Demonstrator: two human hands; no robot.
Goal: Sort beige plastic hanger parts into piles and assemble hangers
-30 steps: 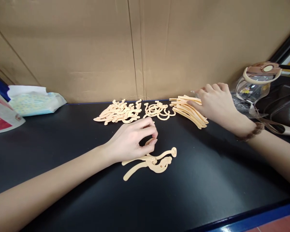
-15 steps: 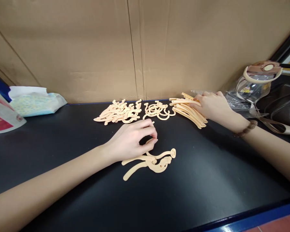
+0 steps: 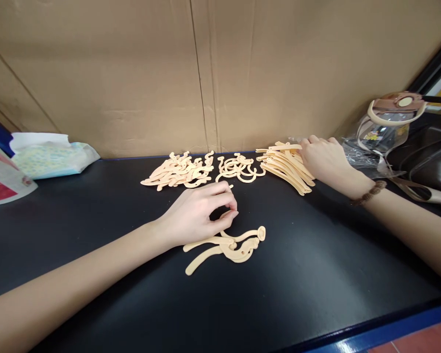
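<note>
My left hand (image 3: 200, 211) is closed in a pinch above the middle of the black table. Thumb and fingertips meet, and what they hold, if anything, I cannot make out. Just below it lie curved beige plastic parts (image 3: 238, 252), one with a small round end. My right hand (image 3: 325, 159) is at the pile of long beige plastic strips (image 3: 288, 169) at the back right. Its fingers are closed on the end of one strip (image 3: 284, 148), which lies over the others. The fingertips are partly hidden.
Piles of curved beige arms (image 3: 180, 170) and hook-shaped pieces (image 3: 238, 168) lie along the cardboard wall (image 3: 132, 73). A tissue pack (image 3: 55, 156) and a paper cup (image 3: 3, 176) are at left. A clear bottle (image 3: 385, 127) and a dark bag (image 3: 429, 157) stand at right.
My right hand has shifted slightly back, and the strip in its fingers has slid a little on top of the pile. My left hand stays pinched in the same place.
</note>
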